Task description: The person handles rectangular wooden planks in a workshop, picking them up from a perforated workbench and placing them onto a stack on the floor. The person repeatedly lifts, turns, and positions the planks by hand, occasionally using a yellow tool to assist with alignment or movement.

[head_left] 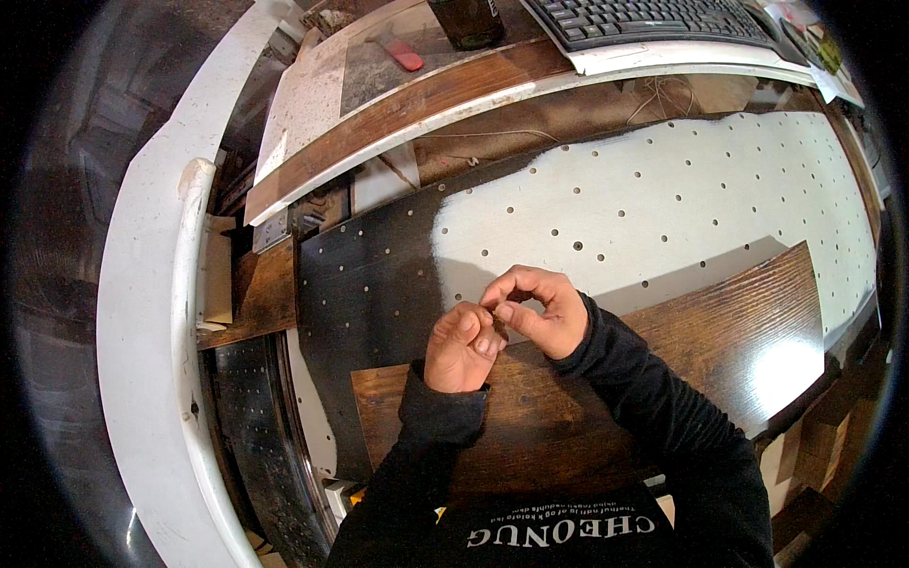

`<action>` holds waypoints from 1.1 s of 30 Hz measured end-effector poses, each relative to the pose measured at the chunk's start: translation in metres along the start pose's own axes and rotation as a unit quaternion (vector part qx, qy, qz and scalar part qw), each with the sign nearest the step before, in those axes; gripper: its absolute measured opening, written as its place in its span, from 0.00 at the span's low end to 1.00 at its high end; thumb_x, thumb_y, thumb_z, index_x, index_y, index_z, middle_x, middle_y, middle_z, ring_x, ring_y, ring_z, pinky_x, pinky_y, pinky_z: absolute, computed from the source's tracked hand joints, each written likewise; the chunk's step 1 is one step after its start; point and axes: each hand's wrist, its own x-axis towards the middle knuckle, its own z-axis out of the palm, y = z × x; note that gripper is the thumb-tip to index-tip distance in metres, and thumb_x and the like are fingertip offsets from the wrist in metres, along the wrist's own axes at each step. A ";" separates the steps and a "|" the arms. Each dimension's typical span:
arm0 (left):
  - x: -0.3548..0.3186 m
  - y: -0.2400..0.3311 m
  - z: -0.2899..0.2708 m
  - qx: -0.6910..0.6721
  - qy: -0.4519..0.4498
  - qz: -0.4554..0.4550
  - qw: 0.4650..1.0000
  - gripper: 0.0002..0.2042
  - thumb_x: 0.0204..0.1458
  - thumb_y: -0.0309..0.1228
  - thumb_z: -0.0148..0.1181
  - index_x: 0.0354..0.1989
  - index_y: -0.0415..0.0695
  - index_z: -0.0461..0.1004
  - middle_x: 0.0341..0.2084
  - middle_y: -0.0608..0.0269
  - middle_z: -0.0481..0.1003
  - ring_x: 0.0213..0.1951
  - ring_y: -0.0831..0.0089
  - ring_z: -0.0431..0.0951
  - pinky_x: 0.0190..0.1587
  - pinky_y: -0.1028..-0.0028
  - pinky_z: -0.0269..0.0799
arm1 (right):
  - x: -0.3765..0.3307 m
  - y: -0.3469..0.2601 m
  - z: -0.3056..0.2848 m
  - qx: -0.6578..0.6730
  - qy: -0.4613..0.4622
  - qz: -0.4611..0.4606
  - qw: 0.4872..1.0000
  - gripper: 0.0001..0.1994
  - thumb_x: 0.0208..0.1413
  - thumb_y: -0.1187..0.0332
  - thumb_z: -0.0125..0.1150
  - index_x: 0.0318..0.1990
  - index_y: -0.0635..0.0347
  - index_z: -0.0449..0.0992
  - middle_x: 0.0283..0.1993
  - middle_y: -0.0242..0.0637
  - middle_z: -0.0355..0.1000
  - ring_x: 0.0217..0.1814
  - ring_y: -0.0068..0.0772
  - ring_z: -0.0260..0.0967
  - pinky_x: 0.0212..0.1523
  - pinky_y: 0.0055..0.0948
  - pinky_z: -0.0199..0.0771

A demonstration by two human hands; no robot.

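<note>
My left hand (458, 352) and my right hand (549, 310) meet over the far edge of a dark brown wood-grain board (701, 331). Their fingertips touch, each hand closed in a pinch. Something small and dark seems to sit between the fingers, too small and covered to name. The board lies close in front of me, partly beneath my sleeves, with a bright glare on its right end. Under it spreads a panel dotted with holes (701, 170), white on the right and black on the left.
Beyond the panel runs a raised shelf with a brown front strip (407, 104). On it are a black keyboard (663, 24), a dark container (468, 23) and a red-handled tool (405, 55). A long white curved beam (142, 284) borders the left side. Wood pieces (824, 440) show at lower right.
</note>
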 end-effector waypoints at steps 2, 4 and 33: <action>0.000 -0.001 -0.004 -0.024 -0.017 -0.003 1.000 0.09 0.55 0.39 0.56 0.31 0.46 0.73 0.21 0.74 0.68 0.25 0.83 0.66 0.32 0.79 0.61 | 0.000 -0.001 -0.001 0.002 0.011 0.024 1.000 0.08 0.53 0.71 0.54 0.38 0.65 0.75 0.35 0.35 0.74 0.36 0.23 0.69 0.41 0.24 0.70; -0.001 -0.002 -0.005 -0.040 -0.015 0.004 0.999 0.09 0.55 0.37 0.55 0.33 0.45 0.74 0.24 0.72 0.71 0.27 0.82 0.67 0.34 0.78 0.63 | -0.001 -0.004 -0.001 0.001 0.023 0.034 0.999 0.08 0.53 0.73 0.54 0.38 0.66 0.76 0.34 0.36 0.75 0.36 0.22 0.70 0.40 0.23 0.71; -0.007 0.003 0.024 0.427 0.118 0.220 0.869 0.16 0.56 0.38 0.49 0.37 0.35 0.75 0.23 0.62 0.71 0.28 0.77 0.69 0.32 0.74 0.64 | 0.002 -0.011 -0.003 -0.300 0.066 -0.081 0.948 0.03 0.50 0.76 0.60 0.33 0.62 0.77 0.29 0.42 0.75 0.29 0.34 0.74 0.30 0.25 0.73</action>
